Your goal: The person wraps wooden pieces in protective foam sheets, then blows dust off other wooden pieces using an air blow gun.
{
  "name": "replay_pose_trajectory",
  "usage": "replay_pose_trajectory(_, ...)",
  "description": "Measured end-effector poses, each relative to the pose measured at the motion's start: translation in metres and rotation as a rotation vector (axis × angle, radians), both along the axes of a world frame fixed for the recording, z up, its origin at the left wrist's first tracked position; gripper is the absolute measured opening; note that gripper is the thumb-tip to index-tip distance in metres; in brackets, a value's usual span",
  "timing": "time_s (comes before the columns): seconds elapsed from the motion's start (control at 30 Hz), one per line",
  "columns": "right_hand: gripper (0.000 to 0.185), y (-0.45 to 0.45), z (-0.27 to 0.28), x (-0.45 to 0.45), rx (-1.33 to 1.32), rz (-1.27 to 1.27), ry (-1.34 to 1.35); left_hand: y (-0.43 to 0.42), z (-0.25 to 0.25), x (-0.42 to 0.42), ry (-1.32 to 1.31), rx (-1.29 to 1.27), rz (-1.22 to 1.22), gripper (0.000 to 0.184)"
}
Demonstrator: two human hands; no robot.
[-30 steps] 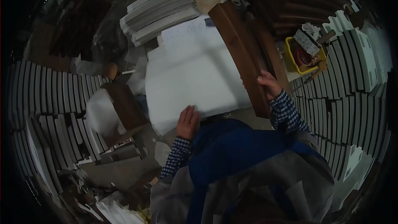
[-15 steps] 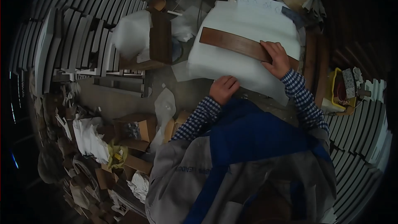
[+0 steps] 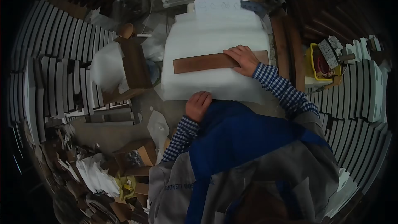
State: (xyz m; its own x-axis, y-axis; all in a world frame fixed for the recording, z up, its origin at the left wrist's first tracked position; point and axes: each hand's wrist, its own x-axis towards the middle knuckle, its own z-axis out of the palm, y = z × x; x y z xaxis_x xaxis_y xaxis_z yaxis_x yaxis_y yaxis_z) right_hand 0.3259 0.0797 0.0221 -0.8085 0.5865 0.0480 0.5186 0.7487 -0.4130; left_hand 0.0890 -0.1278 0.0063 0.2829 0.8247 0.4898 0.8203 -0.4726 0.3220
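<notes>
A flat brown wooden board (image 3: 201,62) lies crosswise on a white foam-covered work surface (image 3: 207,33). Toward the board's right end, my right hand (image 3: 243,60) rests over it, fingers across its far edge and thumb on its near side, gripping it. My left hand (image 3: 199,105) is at the near left edge of the foam, beside my blue apron (image 3: 240,132). Its fingers are curled in, and whatever they may hold is hidden. A sheet of paper with handwriting (image 3: 217,6) lies at the far end of the foam.
On the left stands an open cardboard box (image 3: 134,64) with white foam wrap. Stacks of white slats (image 3: 54,83) line the left side, others the right. Long brown boards (image 3: 286,49) run along the right edge, with a yellow basket (image 3: 317,64) beyond. Cardboard scraps lie lower left.
The view has turned, so the work surface and the board appear farther left and at a different slant. Both hands keep about the same places relative to the board and foam.
</notes>
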Motion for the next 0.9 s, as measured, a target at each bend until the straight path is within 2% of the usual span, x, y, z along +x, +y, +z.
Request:
replay_pose_trajectory(0.03,0.079,0.002,0.002,0.003,0.004,-0.041,-0.008,-0.002,0.002,-0.002,-0.012,-0.006,0.008,0.025)
replay_pose_trajectory(0.33,0.079,0.005,0.010,-0.003,0.018,0.200,0.078,-0.015,0.000,-0.023,-0.052,-0.098,-0.055,0.021)
replay_pose_trajectory(0.57,0.087,0.024,0.006,-0.014,0.038,0.337,0.107,-0.024,-0.013,-0.047,-0.053,-0.101,0.092,0.022)
replay_pose_trajectory(0.67,0.093,0.033,-0.012,-0.015,-0.089,0.264,-0.019,-0.027,-0.007,-0.037,-0.105,-0.097,0.054,0.022)
replay_pose_trajectory(0.77,0.095,0.031,-0.006,-0.017,-0.171,0.185,-0.061,-0.025,-0.014,-0.037,-0.218,-0.132,0.075,0.026)
replay_pose_trajectory(0.87,0.095,0.025,0.000,-0.018,-0.179,0.132,-0.057,-0.023,-0.005,-0.029,-0.121,-0.132,0.144,0.033)
replay_pose_trajectory(0.9,0.095,0.024,-0.001,-0.016,-0.178,0.128,-0.062,-0.018,-0.004,-0.021,0.026,-0.128,0.158,0.037)
